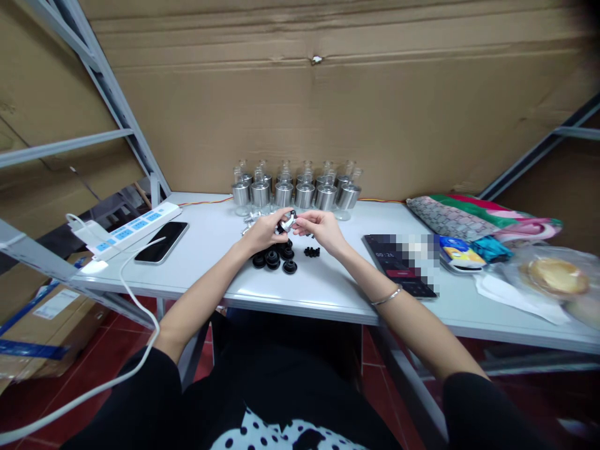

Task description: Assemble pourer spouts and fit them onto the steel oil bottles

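My left hand [267, 232] is closed round a small silver and black part [287, 222], held just above the white table. The fingertips of my right hand [319, 229] are pinched together against the right side of that part; anything between them is too small to make out. Below my left hand lie several round black caps [272, 259]. A little cluster of small black pieces [312, 252] rests under my right hand. Shiny metal pieces [250, 220] are partly hidden behind my left hand.
Glass bottles with metal bands [304, 195] stand in rows at the back. On the left are a power strip [135, 230] and a phone [162, 242] with a white cable. A tablet [398, 265], packets [462, 251] and bagged food [557, 276] lie on the right.
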`<state>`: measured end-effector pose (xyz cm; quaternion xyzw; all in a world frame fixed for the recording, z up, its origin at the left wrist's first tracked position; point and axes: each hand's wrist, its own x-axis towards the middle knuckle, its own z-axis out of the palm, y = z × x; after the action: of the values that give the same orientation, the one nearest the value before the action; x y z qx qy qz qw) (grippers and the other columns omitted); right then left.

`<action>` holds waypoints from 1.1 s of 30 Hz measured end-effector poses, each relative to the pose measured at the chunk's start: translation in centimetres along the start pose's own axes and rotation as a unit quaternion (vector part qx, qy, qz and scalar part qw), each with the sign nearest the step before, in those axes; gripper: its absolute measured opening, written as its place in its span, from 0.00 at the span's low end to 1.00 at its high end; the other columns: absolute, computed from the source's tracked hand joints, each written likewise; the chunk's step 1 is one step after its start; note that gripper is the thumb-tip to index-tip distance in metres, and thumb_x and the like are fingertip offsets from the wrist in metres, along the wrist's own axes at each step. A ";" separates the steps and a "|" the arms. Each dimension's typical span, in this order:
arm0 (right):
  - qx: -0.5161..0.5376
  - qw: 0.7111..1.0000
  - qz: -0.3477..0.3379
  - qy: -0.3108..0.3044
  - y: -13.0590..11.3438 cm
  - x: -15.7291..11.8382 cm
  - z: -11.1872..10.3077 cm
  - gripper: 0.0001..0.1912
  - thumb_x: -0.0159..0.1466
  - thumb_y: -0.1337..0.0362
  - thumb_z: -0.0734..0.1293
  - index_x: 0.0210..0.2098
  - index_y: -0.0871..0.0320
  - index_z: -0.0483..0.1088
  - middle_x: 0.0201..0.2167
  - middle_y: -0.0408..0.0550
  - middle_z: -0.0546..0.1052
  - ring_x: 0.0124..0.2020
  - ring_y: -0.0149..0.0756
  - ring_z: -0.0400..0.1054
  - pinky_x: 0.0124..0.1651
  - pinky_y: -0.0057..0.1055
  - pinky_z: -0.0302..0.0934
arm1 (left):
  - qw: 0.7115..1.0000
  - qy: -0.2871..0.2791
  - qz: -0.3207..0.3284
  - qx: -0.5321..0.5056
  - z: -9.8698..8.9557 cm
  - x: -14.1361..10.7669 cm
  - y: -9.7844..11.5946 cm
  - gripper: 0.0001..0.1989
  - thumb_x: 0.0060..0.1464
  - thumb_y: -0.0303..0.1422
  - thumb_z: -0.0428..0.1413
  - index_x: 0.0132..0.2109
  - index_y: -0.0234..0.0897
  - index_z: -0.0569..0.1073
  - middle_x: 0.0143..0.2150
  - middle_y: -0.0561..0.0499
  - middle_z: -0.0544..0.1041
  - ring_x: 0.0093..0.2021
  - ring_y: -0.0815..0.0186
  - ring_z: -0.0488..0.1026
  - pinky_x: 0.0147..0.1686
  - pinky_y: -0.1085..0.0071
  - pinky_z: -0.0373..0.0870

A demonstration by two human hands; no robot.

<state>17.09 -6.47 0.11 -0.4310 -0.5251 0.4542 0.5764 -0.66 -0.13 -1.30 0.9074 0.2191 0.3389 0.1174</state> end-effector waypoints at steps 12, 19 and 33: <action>-0.103 0.992 -0.078 -0.009 0.8 0.0 0.1 0.16 0.48 0.56 0.74 0.31 0.61 0.75 0.26 0.49 0.80 0.27 0.37 0.76 0.32 0.33 0.71 | 0.999 0.004 -0.031 0.009 -0.1 0.1 0.5 0.29 0.43 0.25 0.57 0.55 0.35 0.64 0.40 0.51 0.79 0.35 0.68 0.76 0.38 0.75 0.69; -0.076 0.995 -0.064 -0.011 0.7 0.0 0.1 0.15 0.48 0.57 0.73 0.30 0.61 0.74 0.25 0.48 0.80 0.26 0.35 0.76 0.32 0.31 0.71 | 1.000 0.014 -0.023 0.010 0.1 0.0 0.3 0.29 0.43 0.25 0.58 0.55 0.34 0.64 0.40 0.50 0.79 0.36 0.68 0.76 0.38 0.75 0.69; -0.080 0.993 -0.078 0.021 0.5 0.0 0.3 0.15 0.47 0.57 0.74 0.26 0.59 0.69 0.20 0.41 0.75 0.20 0.30 0.70 0.26 0.28 0.65 | 1.000 0.025 0.004 -0.012 0.1 0.1 0.9 0.27 0.45 0.24 0.55 0.55 0.35 0.64 0.38 0.52 0.79 0.34 0.70 0.75 0.38 0.77 0.69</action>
<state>16.71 -6.35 -0.33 -0.4427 -0.5798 0.3550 0.5846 -0.26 -0.89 -0.94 0.8979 0.2146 0.3645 0.1218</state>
